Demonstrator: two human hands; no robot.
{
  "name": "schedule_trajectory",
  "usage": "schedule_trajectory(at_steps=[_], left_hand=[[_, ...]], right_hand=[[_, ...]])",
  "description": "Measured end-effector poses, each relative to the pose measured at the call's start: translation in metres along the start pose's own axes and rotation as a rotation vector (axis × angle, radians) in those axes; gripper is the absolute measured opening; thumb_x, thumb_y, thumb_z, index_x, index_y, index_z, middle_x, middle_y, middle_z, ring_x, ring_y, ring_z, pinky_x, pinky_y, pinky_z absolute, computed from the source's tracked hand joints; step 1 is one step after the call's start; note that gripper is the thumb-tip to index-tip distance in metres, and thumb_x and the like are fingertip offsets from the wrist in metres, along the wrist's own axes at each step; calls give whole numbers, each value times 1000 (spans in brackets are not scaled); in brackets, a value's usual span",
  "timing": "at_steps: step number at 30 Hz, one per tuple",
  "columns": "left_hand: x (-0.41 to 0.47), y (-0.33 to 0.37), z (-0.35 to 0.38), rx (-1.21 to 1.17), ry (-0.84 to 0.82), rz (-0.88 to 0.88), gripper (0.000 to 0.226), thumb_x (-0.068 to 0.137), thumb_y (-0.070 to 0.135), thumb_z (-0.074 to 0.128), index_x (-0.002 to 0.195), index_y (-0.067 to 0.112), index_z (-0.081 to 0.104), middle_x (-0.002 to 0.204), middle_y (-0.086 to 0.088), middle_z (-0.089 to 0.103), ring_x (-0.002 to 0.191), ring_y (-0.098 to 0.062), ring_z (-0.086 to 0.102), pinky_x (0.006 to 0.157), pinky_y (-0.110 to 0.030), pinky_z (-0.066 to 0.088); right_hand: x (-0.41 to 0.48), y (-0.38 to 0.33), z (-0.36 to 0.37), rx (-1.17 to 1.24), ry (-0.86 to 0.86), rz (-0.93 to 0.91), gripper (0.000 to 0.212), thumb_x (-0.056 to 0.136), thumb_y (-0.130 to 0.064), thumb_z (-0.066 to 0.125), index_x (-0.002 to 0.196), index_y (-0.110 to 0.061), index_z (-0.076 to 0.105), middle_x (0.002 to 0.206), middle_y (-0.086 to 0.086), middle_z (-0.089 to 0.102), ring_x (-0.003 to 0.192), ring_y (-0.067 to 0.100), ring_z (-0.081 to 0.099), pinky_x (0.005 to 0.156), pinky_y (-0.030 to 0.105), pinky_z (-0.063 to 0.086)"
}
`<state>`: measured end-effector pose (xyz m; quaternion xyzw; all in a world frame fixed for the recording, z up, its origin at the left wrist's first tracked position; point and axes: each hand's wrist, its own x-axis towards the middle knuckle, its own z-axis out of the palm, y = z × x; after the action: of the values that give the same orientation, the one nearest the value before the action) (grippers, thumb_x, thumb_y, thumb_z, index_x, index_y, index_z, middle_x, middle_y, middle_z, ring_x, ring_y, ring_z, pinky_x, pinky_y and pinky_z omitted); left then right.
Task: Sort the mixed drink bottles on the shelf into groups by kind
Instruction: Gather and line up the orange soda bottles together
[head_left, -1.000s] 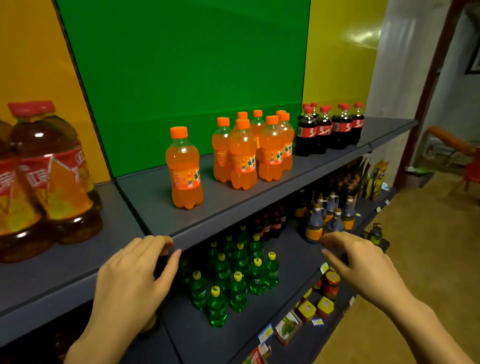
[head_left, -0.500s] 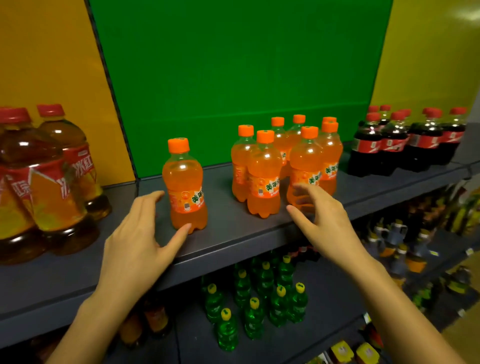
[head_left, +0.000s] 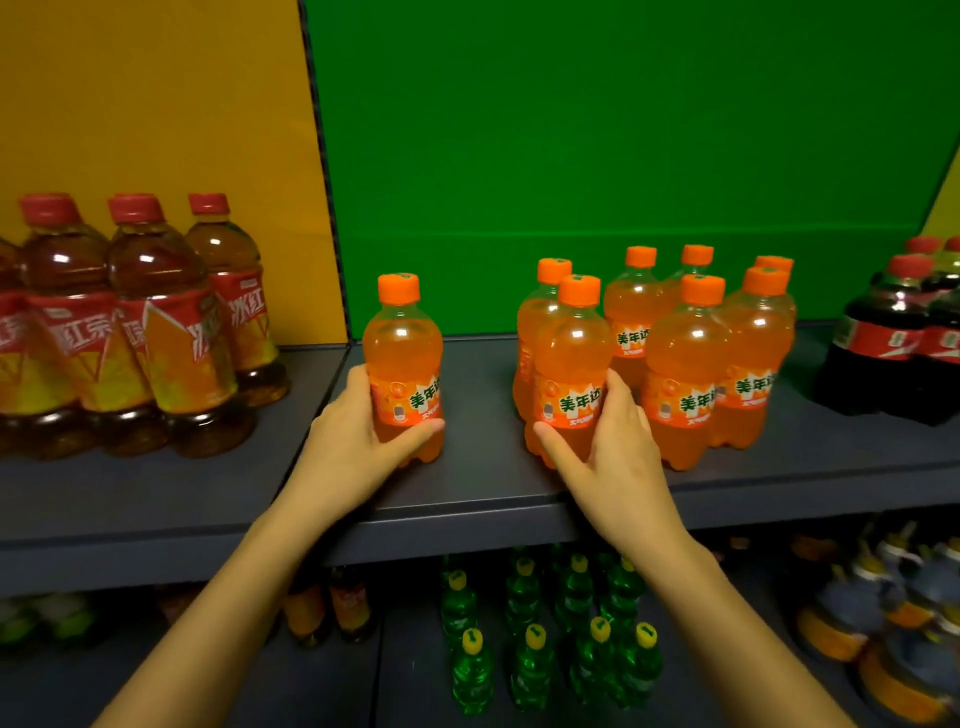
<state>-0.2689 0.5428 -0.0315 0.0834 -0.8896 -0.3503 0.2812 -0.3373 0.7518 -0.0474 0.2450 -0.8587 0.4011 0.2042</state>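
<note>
The left hand (head_left: 358, 447) is wrapped around the lower half of a lone orange bottle (head_left: 402, 364), thumb across the front under the label, fingers behind it. The bottle stands upright on the shelf (head_left: 483, 483). The right hand (head_left: 608, 452) grips the front bottle (head_left: 571, 364) of the orange cluster (head_left: 691, 353), thumb low on its front and fingers curled round its right side, wedged between it and the next bottle over. Both bottles seem to be resting on the shelf, not lifted, though their bases are partly hidden by the hands.

Left of the left hand, well apart, stand the tea bottles (head_left: 135, 322) with red caps. Far right of the right hand is a pack of cola bottles (head_left: 904, 338). Below both wrists, on the lower shelf, stand green bottles (head_left: 545, 639).

The kinds look almost grouped already; the one stray is the orange bottle in the left hand, standing apart from the cluster with a bare stretch of shelf between. So the step in hand is probably gathering the orange ones. The next move likely calls for sliding or carrying the stray bottle rightward until it sits just beside the one under the right hand, keeping it upright, while the right hand steadies the cluster so that nothing is knocked over. A low grip on a tall bottle may let it tip if it is pushed fast.
</note>
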Motion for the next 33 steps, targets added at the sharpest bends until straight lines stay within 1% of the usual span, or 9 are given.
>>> schedule_trajectory(at_steps=[4,8,10,12,14,17,20,24,33], left_hand=[[0,1,-4,-56,-31,-7,65,68,37,74,121,18,43,110,6,57,99,-14,59,90,-33,49],[2,0,-6,-114,-45,-30,63,69,30,75,122,21,43,110,9,56,98,-9,59,86,-26,49],[4,-2,-8,-144,-65,-44,60,69,28,76,120,24,42,109,10,56,94,-3,58,83,-21,48],[8,-6,-10,-191,-79,-57,60,69,25,76,118,25,43,110,9,58,96,0,58,87,-24,50],[12,-10,-11,-224,-94,-66,60,69,23,77,120,24,44,114,6,59,101,-5,59,93,-29,50],[17,-13,-9,-234,-104,-63,62,69,22,76,122,23,43,118,3,58,108,-12,57,96,-30,48],[19,-15,-5,-253,-99,-50,63,70,21,76,123,22,42,121,2,57,109,-11,56,95,-27,47],[25,-18,-3,-240,-82,-52,66,71,21,75,128,18,41,123,1,56,109,-11,55,92,-24,45],[57,-22,1,-171,-74,-108,69,72,22,76,130,14,39,132,-6,53,105,-11,51,88,-26,43]], right_hand=[[4,-6,8,11,-27,-71,76,80,-47,60,139,-14,24,131,3,43,122,18,41,100,29,35],[11,-19,25,38,-89,-73,81,80,-50,59,139,-12,20,134,6,38,125,23,42,101,37,40],[15,-25,34,63,-111,-86,81,81,-49,59,139,-10,19,137,6,38,127,23,40,101,35,38],[20,-28,40,106,-145,-72,78,82,-45,61,138,-11,18,136,6,42,125,23,41,97,29,36],[25,-29,45,139,-168,-57,77,82,-42,62,137,-12,18,133,7,45,122,23,43,92,26,36],[31,-27,52,165,-169,-62,74,81,-42,63,135,-12,23,132,7,47,121,23,44,93,28,38],[35,-27,57,164,-181,-68,72,80,-42,63,134,-13,25,131,6,49,119,23,47,91,27,39],[40,-33,63,207,-173,-50,68,81,-37,65,132,-11,28,131,6,47,120,21,47,94,30,40],[70,-38,88,293,-173,124,68,83,-24,65,134,-7,24,134,14,44,124,28,45,99,36,41]])
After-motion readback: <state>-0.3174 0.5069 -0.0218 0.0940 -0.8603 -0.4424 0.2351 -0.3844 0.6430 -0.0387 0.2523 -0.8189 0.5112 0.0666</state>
